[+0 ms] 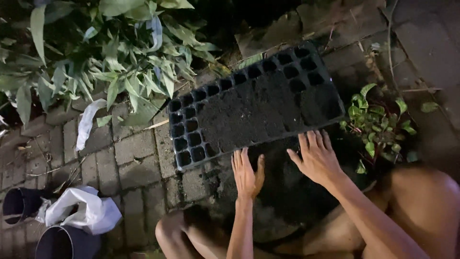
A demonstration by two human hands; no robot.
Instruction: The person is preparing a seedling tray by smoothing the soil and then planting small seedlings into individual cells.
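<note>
A black seedling tray lies tilted on the brick paving, its middle cells covered in dark soil and its left and far cells bare. My left hand rests flat, fingers together, on a heap of dark soil just in front of the tray. My right hand lies flat with fingers spread on the same heap, touching the tray's near edge. Neither hand grips anything. My bare knees flank the heap.
Leafy green plants crowd the upper left. A small potted plant stands right of the tray. Two dark pots and a white plastic bag sit at lower left. Brick paving runs between them.
</note>
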